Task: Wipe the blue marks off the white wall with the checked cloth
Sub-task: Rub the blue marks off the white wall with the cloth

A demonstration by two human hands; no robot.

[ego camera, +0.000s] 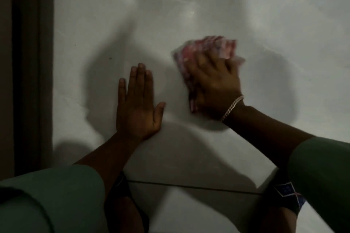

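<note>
Your right hand [214,81] presses the bunched cloth [206,51] onto the wall [227,5], cloth poking up past your fingers. Left hand [137,104] flat, empty, just beside. No blue marks visible.

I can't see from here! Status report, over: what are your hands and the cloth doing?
Left hand open, flat on wall. Right hand pressing cloth to wall, blurred. No blue marks visible. Nothing in the way.

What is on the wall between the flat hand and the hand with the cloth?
Nothing but bare wall in shadow. In the head view, the left hand lies flat, apart from the right hand pressing the cloth.
</note>
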